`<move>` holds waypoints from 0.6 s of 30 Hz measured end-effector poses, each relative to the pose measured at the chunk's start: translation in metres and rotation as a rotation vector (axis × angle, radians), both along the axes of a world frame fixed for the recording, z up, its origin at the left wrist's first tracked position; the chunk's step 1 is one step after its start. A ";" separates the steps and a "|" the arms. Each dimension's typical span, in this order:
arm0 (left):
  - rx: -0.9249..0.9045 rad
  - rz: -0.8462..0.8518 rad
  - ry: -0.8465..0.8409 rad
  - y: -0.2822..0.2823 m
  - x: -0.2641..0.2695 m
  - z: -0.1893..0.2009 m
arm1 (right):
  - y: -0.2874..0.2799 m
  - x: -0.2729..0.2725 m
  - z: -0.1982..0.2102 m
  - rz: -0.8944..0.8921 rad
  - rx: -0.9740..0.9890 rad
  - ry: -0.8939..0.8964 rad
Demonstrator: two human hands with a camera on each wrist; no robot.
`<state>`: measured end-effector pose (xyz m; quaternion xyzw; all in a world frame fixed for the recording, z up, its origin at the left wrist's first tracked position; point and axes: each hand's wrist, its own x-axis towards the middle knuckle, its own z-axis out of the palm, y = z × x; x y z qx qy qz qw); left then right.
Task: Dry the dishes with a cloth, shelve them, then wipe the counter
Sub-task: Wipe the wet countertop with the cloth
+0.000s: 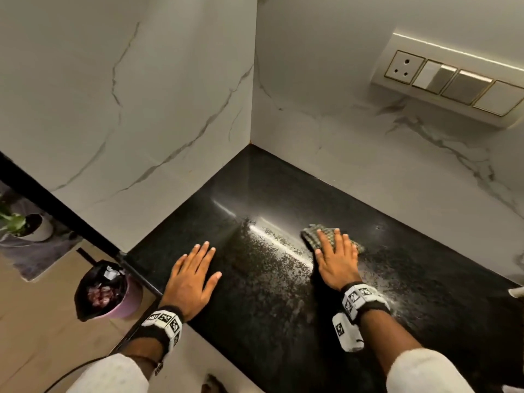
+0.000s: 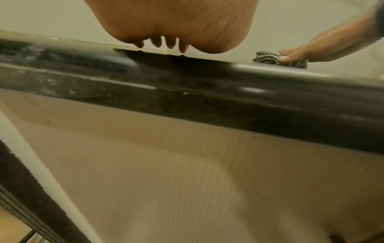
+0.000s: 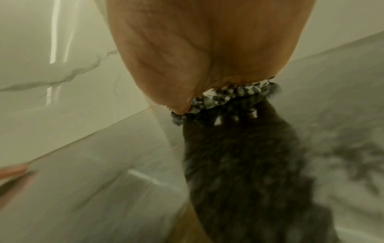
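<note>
A black speckled counter point(image 1: 255, 321) fills the corner between two white marble walls. My right hand point(image 1: 336, 258) lies flat with straight fingers on a checked grey cloth point(image 1: 310, 235), pressing it onto the counter towards the back wall. The cloth point(image 2: 268, 59) bunches under that hand point(image 2: 307, 52) in the left wrist view, and its edge point(image 3: 226, 97) shows below my palm point(image 3: 203, 49) in the right wrist view. My left hand point(image 1: 194, 276) rests flat on the counter near its left edge, fingers point(image 2: 158, 43) spread, holding nothing. Wet streaks shine on the stone between the hands.
A socket and switch panel point(image 1: 450, 80) sits on the back wall at the right. Below the counter's left edge stand a pink bin lined with a black bag point(image 1: 106, 290) and a potted plant point(image 1: 25, 225) on the floor. A white object point(image 1: 517, 292) peeks in at the right edge.
</note>
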<state>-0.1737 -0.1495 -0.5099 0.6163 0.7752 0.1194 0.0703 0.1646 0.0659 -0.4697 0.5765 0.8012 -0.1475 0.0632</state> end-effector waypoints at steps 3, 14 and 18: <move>0.007 0.001 0.006 0.000 -0.009 -0.001 | -0.029 -0.018 0.002 0.303 -0.011 0.013; 0.012 -0.076 -0.039 0.002 -0.025 0.000 | -0.017 -0.085 0.007 0.148 0.001 0.012; 0.011 -0.132 0.001 0.011 -0.052 0.003 | 0.006 -0.087 0.005 0.361 -0.003 0.011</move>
